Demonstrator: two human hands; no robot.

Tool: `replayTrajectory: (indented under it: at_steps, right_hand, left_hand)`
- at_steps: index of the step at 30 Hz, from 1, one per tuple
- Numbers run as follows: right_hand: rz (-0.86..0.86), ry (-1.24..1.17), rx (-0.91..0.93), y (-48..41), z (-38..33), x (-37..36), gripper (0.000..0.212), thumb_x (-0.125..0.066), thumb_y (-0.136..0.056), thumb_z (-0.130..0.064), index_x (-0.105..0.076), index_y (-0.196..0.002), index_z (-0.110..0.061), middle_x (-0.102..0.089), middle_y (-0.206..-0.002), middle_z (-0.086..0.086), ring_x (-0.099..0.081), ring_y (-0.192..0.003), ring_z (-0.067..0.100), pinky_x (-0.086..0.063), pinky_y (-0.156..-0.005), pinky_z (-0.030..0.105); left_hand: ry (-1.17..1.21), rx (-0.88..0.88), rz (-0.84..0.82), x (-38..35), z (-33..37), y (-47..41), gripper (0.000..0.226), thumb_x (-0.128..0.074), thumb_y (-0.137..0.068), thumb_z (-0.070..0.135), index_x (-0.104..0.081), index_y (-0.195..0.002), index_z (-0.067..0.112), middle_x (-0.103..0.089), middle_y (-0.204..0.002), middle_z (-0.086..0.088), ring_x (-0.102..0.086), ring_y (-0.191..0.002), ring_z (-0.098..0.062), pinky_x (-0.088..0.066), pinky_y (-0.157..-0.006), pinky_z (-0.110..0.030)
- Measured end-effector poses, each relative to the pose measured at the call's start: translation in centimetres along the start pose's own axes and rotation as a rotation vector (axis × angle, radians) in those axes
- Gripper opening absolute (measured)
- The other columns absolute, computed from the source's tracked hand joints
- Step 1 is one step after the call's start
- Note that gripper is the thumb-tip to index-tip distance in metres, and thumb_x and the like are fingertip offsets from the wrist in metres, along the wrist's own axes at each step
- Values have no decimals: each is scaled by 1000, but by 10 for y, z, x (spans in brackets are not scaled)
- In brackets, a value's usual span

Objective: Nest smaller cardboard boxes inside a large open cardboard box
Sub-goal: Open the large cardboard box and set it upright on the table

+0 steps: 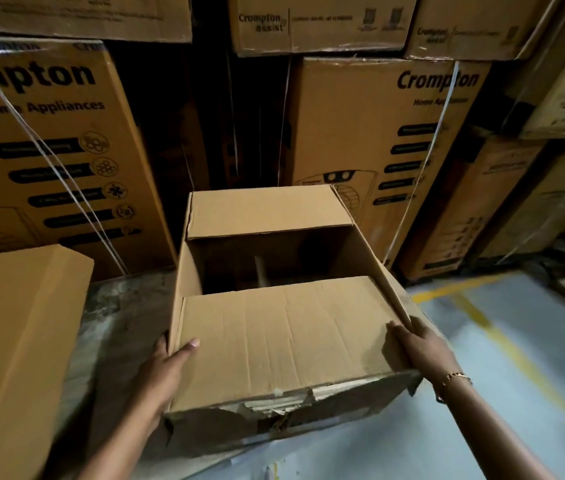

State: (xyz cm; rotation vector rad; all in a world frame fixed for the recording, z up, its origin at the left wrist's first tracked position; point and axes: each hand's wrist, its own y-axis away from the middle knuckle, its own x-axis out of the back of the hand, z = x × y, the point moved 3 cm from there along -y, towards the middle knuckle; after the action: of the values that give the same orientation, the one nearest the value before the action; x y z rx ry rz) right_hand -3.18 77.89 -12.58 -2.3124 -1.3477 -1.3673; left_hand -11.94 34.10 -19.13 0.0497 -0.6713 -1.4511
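A plain brown cardboard box [281,337] fills the middle of the view, its near and far top flaps folded half shut and a dark gap open between them. Its front lower edge is torn. My left hand [166,362] holds the box's left side, thumb lying over the near flap's edge. My right hand [419,344] holds the right side, thumb on the near flap's right corner; a bracelet sits on that wrist. A second plain cardboard box [14,341] stands at the left, only partly in view. Inside the gap, something pale shows dimly.
Tall printed appliance cartons [49,140] bound with white straps are stacked behind and to the left, more cartons [378,133] behind right. A grey floor [499,358] with yellow lines lies to the right. A grimy surface [118,323] sits under the box's left side.
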Motion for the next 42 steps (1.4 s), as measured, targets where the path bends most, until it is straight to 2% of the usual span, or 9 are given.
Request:
replayTrajectory:
  at_steps: [4,7,13,19,23,27,31,34,42]
  right_hand:
    - [42,162,55,-30,4,13,47,-38,-100,-55,-53,-134,-27,-66,-121,18,-62,-107,36,-51,-82,39]
    - [65,210,87,-63,8,33,47,-37,-102,-51,-53,-137,-25,-64,-126,21,-61,-114,39,-49,-87,40]
    - [42,210,185,-127,14,63,45,-37,-103,-48,-58,-131,-20,-67,-115,18,-62,-102,37,-47,-76,35]
    - [-17,214,252,-172,18,90,52,-36,-100,-54,-60,-127,-18,-66,-114,16,-63,-101,38,-55,-87,47]
    - [-42,262,320,-183,24,102,48,-35,-100,-53,-61,-124,-21,-66,-113,15,-63,-101,38,-54,-84,42]
    - [-49,296,356,-197,42,117,48,-36,-100,-54,-62,-119,-19,-66,-100,12,-65,-91,34,-57,-81,45]
    - [-35,277,343,-212,69,135,46,-38,-101,-51,-62,-117,-16,-62,-82,6,-64,-77,28,-59,-75,44]
    - [-15,287,347,-222,86,148,46,-38,-101,-52,-60,-126,-20,-65,-85,9,-65,-76,29,-59,-73,43]
    - [18,285,343,-247,90,171,43,-39,-100,-51,-64,-116,-20,-67,-90,12,-64,-78,30,-58,-72,41]
  left_hand:
    - [38,-34,23,-25,18,14,72,-68,-77,63,-48,-138,29,-65,-124,-7,-62,-107,-32,-50,-97,-50]
    - [28,-42,49,-51,25,14,82,-61,-67,73,-49,-136,31,-66,-122,-4,-63,-107,-32,-51,-95,-50]
    - [0,-18,153,-97,25,-23,94,-44,-62,84,-50,-138,29,-65,-127,-9,-63,-110,-35,-50,-97,-52]
    - [-139,44,318,-125,45,-17,90,-36,-67,81,-53,-139,30,-66,-125,-15,-63,-107,-38,-51,-96,-49]
    - [-267,35,413,-141,84,40,61,-45,-90,65,-60,-136,27,-66,-125,-16,-63,-109,-40,-50,-95,-46]
    - [-324,29,416,-169,109,78,42,-49,-102,43,-60,-135,19,-63,-129,-21,-60,-113,-41,-41,-82,-37]
    - [-328,-5,404,-200,118,90,42,-49,-103,39,-60,-136,16,-63,-130,-20,-59,-115,-40,-36,-78,-35]
    - [-357,-2,400,-216,125,86,45,-46,-103,43,-56,-140,19,-61,-134,-17,-58,-118,-39,-40,-84,-37]
    - [-382,16,422,-251,151,82,46,-45,-103,45,-56,-141,22,-59,-137,-18,-55,-121,-41,-43,-92,-41]
